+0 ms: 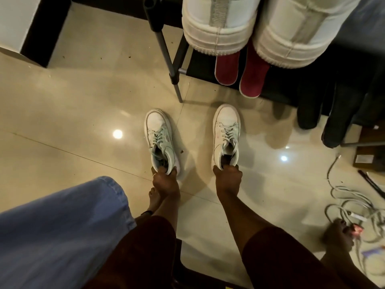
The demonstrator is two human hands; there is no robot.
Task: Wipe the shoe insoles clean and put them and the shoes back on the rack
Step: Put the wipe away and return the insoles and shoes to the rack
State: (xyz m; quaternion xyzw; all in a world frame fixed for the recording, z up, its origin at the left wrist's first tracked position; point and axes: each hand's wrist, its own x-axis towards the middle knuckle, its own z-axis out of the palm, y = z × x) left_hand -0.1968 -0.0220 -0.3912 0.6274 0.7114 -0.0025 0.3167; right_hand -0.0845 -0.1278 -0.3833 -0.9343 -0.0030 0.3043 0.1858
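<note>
Left hand [165, 182] grips heel of left sneaker [160, 138]; right hand [228, 178] grips heel of right sneaker [226, 132]. Ahead of hands: rack [166, 51], two red insoles [241, 71].

white sneakers [226, 132] in both hands [228, 180]

The left white lace-up sneaker [159, 138] and the right white lace-up sneaker [226, 132] carry pale mint laces and collars. 2 crimson fabric insoles [227, 67] have white rims. 2 big white rack sneakers [218, 28] show grey heel strips. The glossy floor tiles [83, 101] are beige, the denim cloth [62, 226] blue, the sleeves [281, 257] maroon.
</note>
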